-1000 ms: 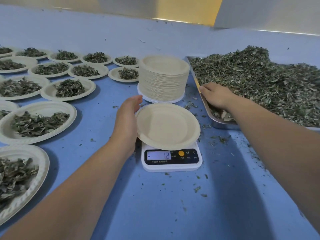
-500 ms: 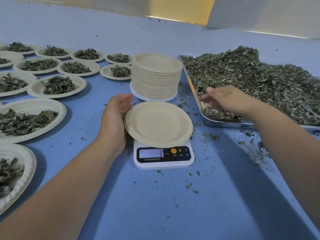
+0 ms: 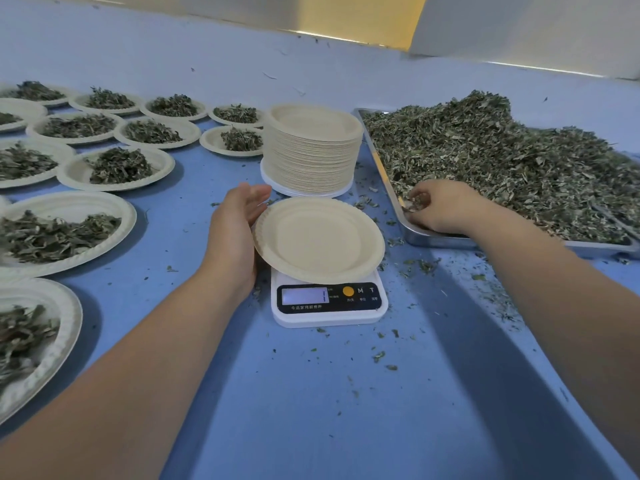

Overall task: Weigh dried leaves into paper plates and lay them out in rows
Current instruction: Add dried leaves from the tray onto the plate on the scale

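An empty beige paper plate (image 3: 318,239) lies on a small white digital scale (image 3: 329,303) at the middle of the blue table. My left hand (image 3: 235,233) stands beside the plate's left rim with straight fingers, touching or almost touching it. My right hand (image 3: 440,206) is in the near left corner of a metal tray (image 3: 429,239), fingers curled round a clump of dried leaves (image 3: 519,161) from the big green heap. The scale's display is too blurred to read.
A tall stack of empty paper plates (image 3: 311,150) stands just behind the scale. Several filled plates (image 3: 117,168) lie in rows across the left half of the table. Leaf crumbs are scattered around the scale and tray. A pale wall runs along the back.
My right hand has closed its fingers into the leaves at the tray's corner. My left hand stays beside the plate. The view has shifted slightly.
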